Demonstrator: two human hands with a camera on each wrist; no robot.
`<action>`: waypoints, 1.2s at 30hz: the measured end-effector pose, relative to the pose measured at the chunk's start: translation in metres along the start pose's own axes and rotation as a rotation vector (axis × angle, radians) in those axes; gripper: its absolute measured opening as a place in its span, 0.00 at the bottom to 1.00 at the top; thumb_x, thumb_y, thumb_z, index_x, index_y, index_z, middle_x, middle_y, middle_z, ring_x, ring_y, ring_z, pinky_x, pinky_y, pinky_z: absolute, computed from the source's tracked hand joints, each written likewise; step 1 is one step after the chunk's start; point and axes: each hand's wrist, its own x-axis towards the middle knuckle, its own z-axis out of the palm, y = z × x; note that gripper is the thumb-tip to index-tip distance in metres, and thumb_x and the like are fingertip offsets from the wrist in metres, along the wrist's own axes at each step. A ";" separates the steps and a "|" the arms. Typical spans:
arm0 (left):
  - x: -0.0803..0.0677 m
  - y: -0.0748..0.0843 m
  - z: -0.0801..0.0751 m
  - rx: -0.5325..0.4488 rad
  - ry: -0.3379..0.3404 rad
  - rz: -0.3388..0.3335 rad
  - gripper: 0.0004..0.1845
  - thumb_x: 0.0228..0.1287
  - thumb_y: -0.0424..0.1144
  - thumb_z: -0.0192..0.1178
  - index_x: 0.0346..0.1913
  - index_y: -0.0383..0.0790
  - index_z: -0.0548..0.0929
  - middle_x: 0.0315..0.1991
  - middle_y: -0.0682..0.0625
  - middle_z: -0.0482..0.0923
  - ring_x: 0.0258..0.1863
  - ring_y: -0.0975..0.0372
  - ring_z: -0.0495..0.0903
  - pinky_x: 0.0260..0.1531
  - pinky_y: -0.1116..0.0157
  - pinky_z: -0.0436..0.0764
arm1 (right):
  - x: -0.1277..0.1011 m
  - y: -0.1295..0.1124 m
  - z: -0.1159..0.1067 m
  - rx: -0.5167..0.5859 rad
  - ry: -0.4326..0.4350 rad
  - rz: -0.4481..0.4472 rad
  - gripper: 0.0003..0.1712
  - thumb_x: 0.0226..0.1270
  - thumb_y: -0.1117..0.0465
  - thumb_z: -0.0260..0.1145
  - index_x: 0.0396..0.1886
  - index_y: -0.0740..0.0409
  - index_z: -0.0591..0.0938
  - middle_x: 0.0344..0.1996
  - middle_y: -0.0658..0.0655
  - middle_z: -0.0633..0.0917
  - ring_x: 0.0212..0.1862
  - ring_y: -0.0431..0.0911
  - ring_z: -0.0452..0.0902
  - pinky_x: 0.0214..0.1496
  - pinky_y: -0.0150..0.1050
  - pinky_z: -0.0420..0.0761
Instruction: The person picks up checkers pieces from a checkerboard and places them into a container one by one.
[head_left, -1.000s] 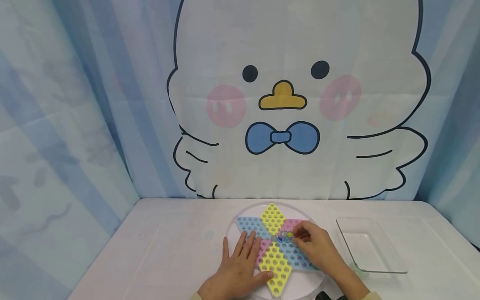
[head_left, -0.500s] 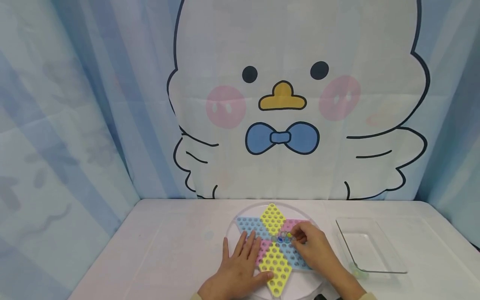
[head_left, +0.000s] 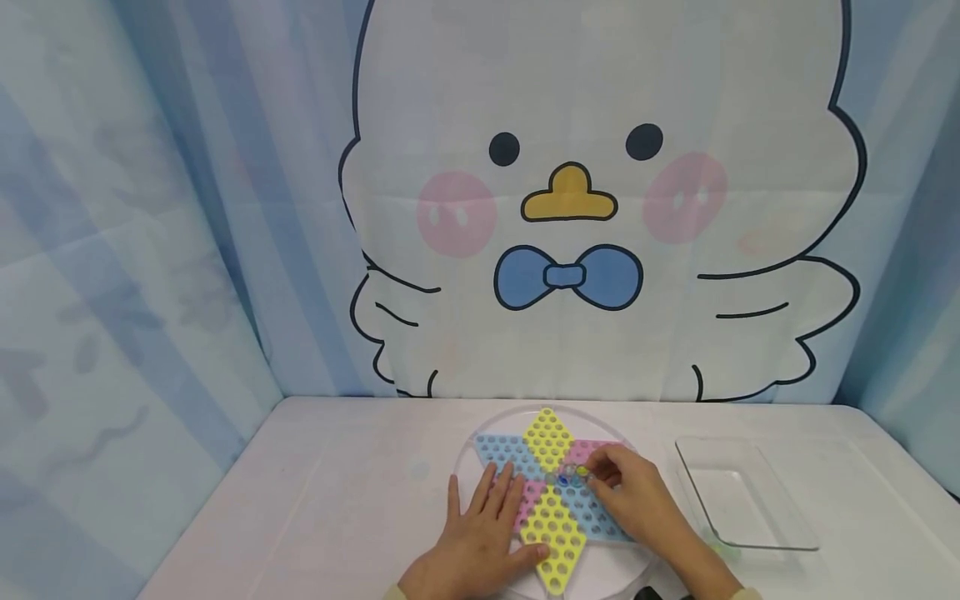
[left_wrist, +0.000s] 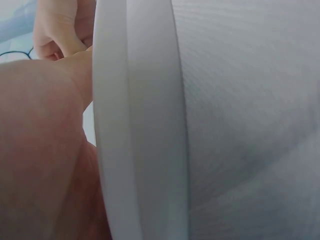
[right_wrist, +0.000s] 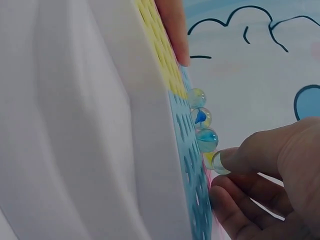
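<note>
So the right hand (head_left: 626,492) is the nearer of the 2, thumb and fingertip pinching a clear, slightly greenish round glass marble (right_wrist: 217,164). That marble's at the right end of a bunch of small clear glass marbles with coloured swirls (right_wrist: 206,140), at least 4 of them, sitting around the middle of a 6-pointed yellow, blue and pink star full of holes (head_left: 547,442) on a round white board (head_left: 603,565).

Imo the next move turns on this: the bunch lies just left of the pinch, toward the star's centre, and a ball has no long axis to line up. The thumb covers part of it, so I can't really tell if it's seated in a hole or just above.

Left hand (head_left: 480,533) lies flat on the star, fingers spread, tips near the bunch but not touching it. Clear rectangular container (head_left: 765,547) sits off to the right.
</note>
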 end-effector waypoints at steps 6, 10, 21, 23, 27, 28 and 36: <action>0.000 0.001 0.000 0.001 -0.006 -0.001 0.53 0.61 0.80 0.36 0.80 0.48 0.49 0.82 0.51 0.39 0.81 0.52 0.38 0.70 0.31 0.35 | 0.000 0.000 -0.008 0.013 -0.008 0.024 0.10 0.59 0.70 0.70 0.38 0.56 0.82 0.34 0.50 0.84 0.40 0.38 0.79 0.43 0.28 0.82; 0.000 0.001 0.000 -0.003 -0.014 -0.005 0.53 0.61 0.80 0.36 0.80 0.49 0.49 0.82 0.52 0.38 0.81 0.53 0.37 0.70 0.31 0.35 | 0.001 -0.001 -0.015 -0.001 0.006 0.033 0.09 0.61 0.69 0.69 0.41 0.56 0.82 0.38 0.52 0.85 0.43 0.41 0.81 0.45 0.31 0.83; 0.001 0.000 -0.001 -0.008 -0.027 -0.015 0.53 0.61 0.80 0.36 0.80 0.50 0.49 0.82 0.53 0.38 0.81 0.52 0.36 0.70 0.31 0.34 | 0.003 -0.002 -0.033 -0.019 0.041 0.008 0.09 0.63 0.69 0.67 0.43 0.59 0.82 0.43 0.56 0.85 0.47 0.48 0.84 0.48 0.38 0.84; 0.001 0.000 -0.001 -0.006 -0.025 -0.013 0.53 0.61 0.80 0.36 0.80 0.50 0.49 0.82 0.53 0.38 0.81 0.52 0.36 0.70 0.31 0.34 | 0.004 -0.002 -0.035 -0.023 0.047 0.013 0.09 0.64 0.69 0.67 0.44 0.59 0.81 0.44 0.56 0.85 0.48 0.48 0.84 0.49 0.39 0.84; 0.000 0.000 -0.001 -0.005 -0.014 0.000 0.53 0.61 0.80 0.35 0.80 0.49 0.48 0.82 0.52 0.38 0.81 0.52 0.36 0.70 0.31 0.34 | 0.005 -0.002 -0.037 -0.044 0.042 0.046 0.10 0.66 0.67 0.66 0.46 0.59 0.80 0.45 0.57 0.84 0.50 0.50 0.83 0.52 0.42 0.84; 0.000 0.000 -0.002 -0.005 -0.011 0.002 0.53 0.61 0.80 0.35 0.80 0.49 0.48 0.82 0.52 0.38 0.81 0.52 0.36 0.70 0.31 0.34 | 0.005 -0.002 -0.037 -0.044 0.040 0.052 0.10 0.66 0.67 0.65 0.47 0.59 0.80 0.45 0.57 0.84 0.50 0.50 0.83 0.52 0.42 0.84; -0.001 0.000 -0.002 -0.019 -0.012 0.006 0.53 0.61 0.80 0.36 0.80 0.49 0.48 0.82 0.52 0.38 0.81 0.52 0.36 0.69 0.31 0.33 | 0.005 -0.001 -0.043 -0.014 0.081 0.017 0.09 0.65 0.68 0.66 0.43 0.57 0.82 0.42 0.54 0.87 0.48 0.48 0.84 0.48 0.36 0.84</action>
